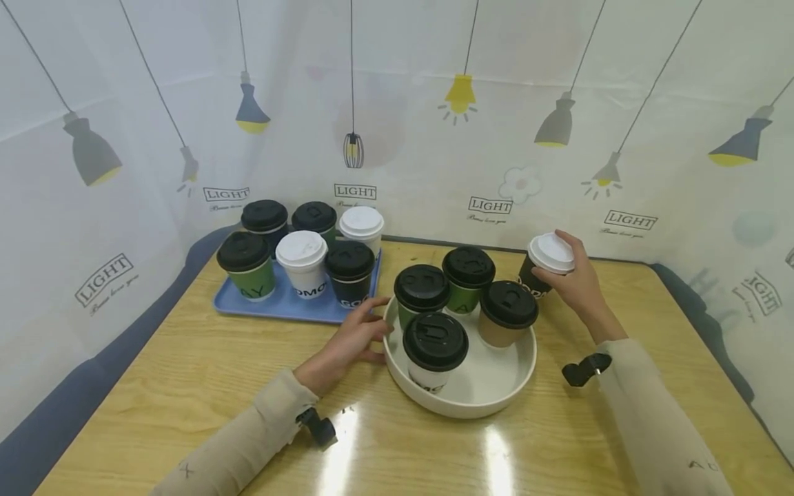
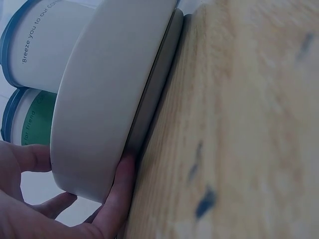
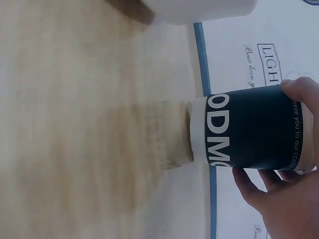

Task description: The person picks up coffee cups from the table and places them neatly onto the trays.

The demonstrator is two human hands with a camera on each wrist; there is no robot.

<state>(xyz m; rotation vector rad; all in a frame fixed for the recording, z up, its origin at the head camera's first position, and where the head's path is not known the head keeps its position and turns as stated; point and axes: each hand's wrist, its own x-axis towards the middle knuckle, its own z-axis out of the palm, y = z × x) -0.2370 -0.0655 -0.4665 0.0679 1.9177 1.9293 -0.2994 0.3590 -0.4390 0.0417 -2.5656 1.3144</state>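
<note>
My right hand (image 1: 582, 284) grips a black paper cup (image 3: 254, 130) with a white lid near the table's far right. In the right wrist view my thumb and fingers lie on either side of the cup, near its lid end. My left hand (image 1: 347, 341) holds the left side of a round cream tray (image 1: 462, 410). In the left wrist view the thumb and fingers (image 2: 117, 201) wrap its wall and lower edge. Standing upright in the tray are several black-lidded cups: a white one (image 1: 426, 375), a brown one (image 1: 499, 334) and green ones (image 1: 462, 297).
Behind and left of the round tray, a blue rectangular tray (image 1: 291, 310) carries several lidded cups in two rows, including a green one (image 1: 251, 282) and a white-lidded one (image 1: 308, 275). Wooden tabletop (image 1: 205, 386) surrounds both trays. A lamp-printed curtain (image 1: 409, 165) stands along the far edge.
</note>
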